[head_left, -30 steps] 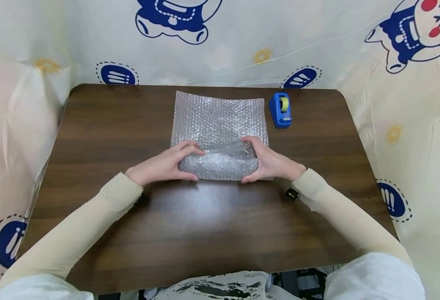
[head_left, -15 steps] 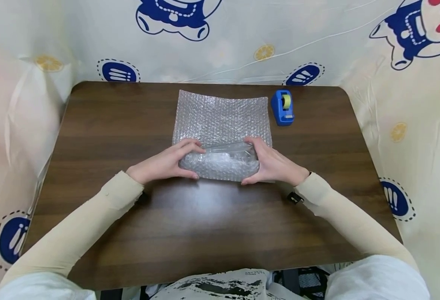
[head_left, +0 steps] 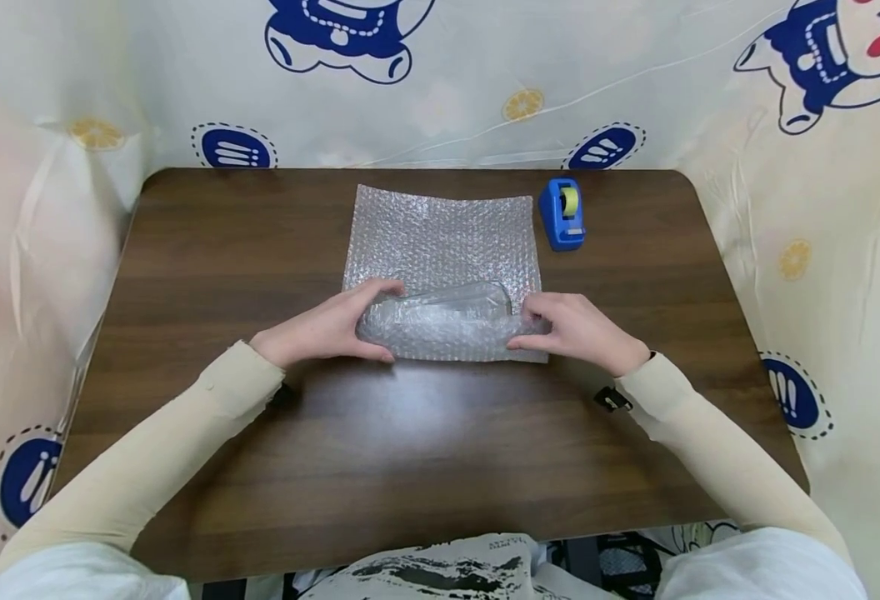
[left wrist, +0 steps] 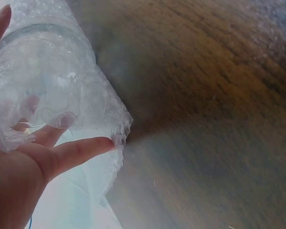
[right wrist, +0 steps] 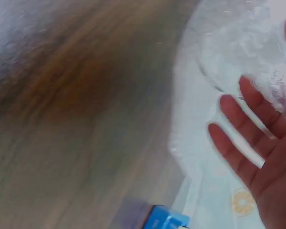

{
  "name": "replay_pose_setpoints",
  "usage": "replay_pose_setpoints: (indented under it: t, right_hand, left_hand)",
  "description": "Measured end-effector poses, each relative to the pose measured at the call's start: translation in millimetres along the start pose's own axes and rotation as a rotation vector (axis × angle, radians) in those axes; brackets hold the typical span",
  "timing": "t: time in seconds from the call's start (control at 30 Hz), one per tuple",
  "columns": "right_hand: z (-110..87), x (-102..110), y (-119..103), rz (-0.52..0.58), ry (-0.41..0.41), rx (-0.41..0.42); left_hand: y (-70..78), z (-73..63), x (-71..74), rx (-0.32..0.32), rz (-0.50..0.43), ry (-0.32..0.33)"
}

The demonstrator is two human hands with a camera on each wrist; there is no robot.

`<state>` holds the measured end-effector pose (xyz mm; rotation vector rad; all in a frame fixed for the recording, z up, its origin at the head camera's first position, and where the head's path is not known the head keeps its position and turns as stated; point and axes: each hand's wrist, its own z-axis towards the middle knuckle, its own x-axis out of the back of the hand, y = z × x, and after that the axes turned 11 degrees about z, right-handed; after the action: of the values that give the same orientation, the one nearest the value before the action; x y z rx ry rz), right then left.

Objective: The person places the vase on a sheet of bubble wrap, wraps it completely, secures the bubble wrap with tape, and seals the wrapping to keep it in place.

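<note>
- Clear vessel (head_left: 477,296): it lay on its side at the near part of the bubble wrap (head_left: 440,237), left of the middle of nothing but the right hand (head_left: 578,329), between the two hands.
- Its long axis ran from left to right, roughly parallel to the near edge of the worktop (head_left: 410,467). One end pointed toward the left hand (head_left: 320,329), the other toward the right; which was mouth and which was base could not be told.
- The wrap came up over the vessel's near side, while clear wall showed along the upper far side. The rest of the sheet spread flat behind it, toward the worktop's far edge.
- At the left end, wrap stuck out around a round outline, seen from the left wrist.
- The left hand's fingers were curved about that end, grasping the wrapped roll, thumb on the near side.
- The right hand's fingers bent around the wrap at the right end in the head view; the right wrist view showed several spread apart. Whether they pinched it, I could not tell.
- A blue tape dispenser (head_left: 562,215) stood just beside the sheet's far right corner.
</note>
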<state>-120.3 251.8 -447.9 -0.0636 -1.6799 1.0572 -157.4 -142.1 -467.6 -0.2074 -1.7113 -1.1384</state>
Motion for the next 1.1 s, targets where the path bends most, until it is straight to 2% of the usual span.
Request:
replay_pose_setpoints:
  t: [0.07, 0.17, 0.27, 0.43, 0.5, 0.77, 0.93, 1.1]
  right_hand:
    - [0.4, 2, -2, -0.004, 0.026, 0.083]
    - [4.8, 4, -10, 0.031, 0.041, 0.136]
    - [11.4, 3, -18, 0.045, -0.002, 0.116]
    - [18.9, -1, -22, -0.034, -0.105, 0.054]
    - [19.6, -2, -19, -0.05, -0.113, 0.049]
    - [24.7, 8, -11, 0.05, -0.125, 0.089]
    - [28.3, 11, -12, 0.039, -0.132, 0.08]
    - [27.7, 10, -12, 0.035, -0.122, 0.109]
  left_hand:
    - [0.1, 0.9, 0.3, 0.013, 0.0, 0.004]
    - [-0.2, 1.7, 1.1, 0.009, 0.009, 0.007]
    - [-1.2, 1.8, 1.4, 0.001, 0.003, 0.008]
    - [-1.1, 0.9, -0.6, 0.0, -0.003, 0.002]
    - [1.4, 0.0, -2.3, 0.012, 0.007, -0.005]
    - [15.1, -5.4, -4.6, 0.057, 0.073, -0.032]
    - [11.9, -6.3, -1.7, 0.068, -0.019, -0.037]
    - [9.4, -8.4, 1.8, 0.082, -0.104, -0.024]
